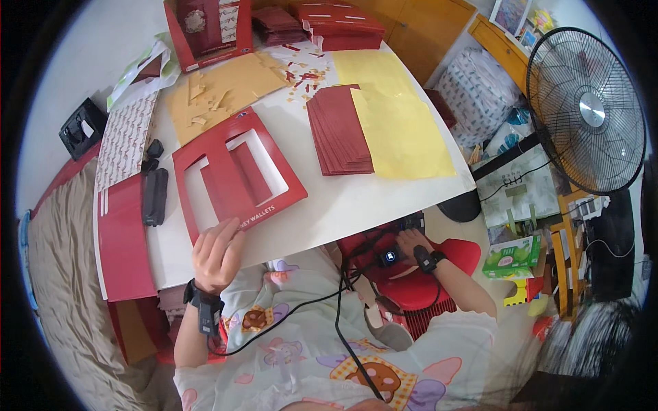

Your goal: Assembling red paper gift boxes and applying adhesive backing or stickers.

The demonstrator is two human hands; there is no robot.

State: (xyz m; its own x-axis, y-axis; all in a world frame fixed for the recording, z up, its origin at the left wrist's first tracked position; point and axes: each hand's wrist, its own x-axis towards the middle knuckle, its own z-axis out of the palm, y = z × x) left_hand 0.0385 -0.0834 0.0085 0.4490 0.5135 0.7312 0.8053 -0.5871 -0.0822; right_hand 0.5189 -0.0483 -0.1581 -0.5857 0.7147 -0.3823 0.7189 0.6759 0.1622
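Observation:
A red cardboard box panel (274,161) with two cut-out windows lies tilted on the white table. My left hand (218,257) rests over the table's near edge, its outstretched fingers touching the panel's near left corner; the thumb is hidden. Below the table, my right hand (413,245) reaches down over a red plastic stool (445,264), fingers apart beside a black device (413,220). Close by on the stool is a small black gadget with a lit round display (390,257) and several cables. Each wrist wears a black strapped unit.
Dark red folded sheets (336,130) lie fanned beside yellow sheets (401,133). Paper scraps (305,77) litter the far table, near a standing red display box (212,31) and red stacks (343,26). A black stapler-like tool (155,196) sits left. A fan (589,109) stands right.

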